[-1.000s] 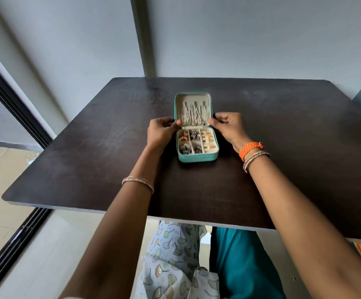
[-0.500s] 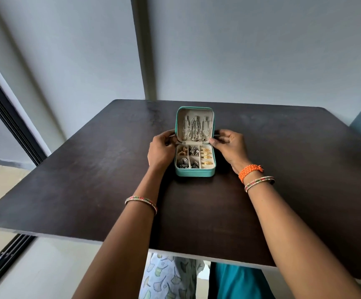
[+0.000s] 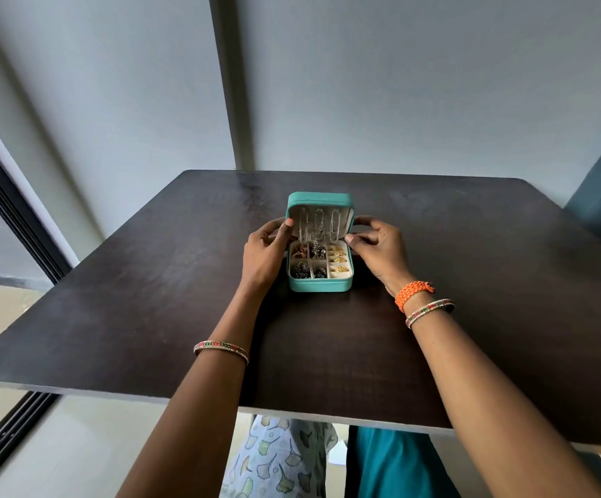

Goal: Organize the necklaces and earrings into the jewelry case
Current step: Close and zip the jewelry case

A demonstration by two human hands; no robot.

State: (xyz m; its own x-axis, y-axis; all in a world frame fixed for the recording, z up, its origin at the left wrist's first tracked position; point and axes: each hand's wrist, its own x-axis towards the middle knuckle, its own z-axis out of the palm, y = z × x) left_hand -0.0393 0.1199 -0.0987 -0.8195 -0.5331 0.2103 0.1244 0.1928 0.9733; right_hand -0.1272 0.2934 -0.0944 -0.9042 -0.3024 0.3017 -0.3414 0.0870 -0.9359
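A small teal jewelry case (image 3: 319, 285) sits in the middle of the dark table (image 3: 148, 300). Its lid (image 3: 320, 200) stands tilted up toward me, with silver necklaces (image 3: 318, 226) hanging inside it. The base compartments hold dark earrings (image 3: 300, 269) on the left and gold earrings (image 3: 338, 259) on the right. My left hand (image 3: 264, 251) pinches the lid's left edge. My right hand (image 3: 378, 248) pinches the lid's right edge, fingers curled round it.
The table runs to a grey wall at the back, with a vertical wall strip (image 3: 227, 80) behind it. A dark door frame (image 3: 7, 210) stands at the left. Bangles sit on both wrists, and an orange band (image 3: 412, 291) on the right.
The lid has swung up from lying nearly flat to standing tilted over the base. Both hands rose with its edges. The camera view tilted upward.
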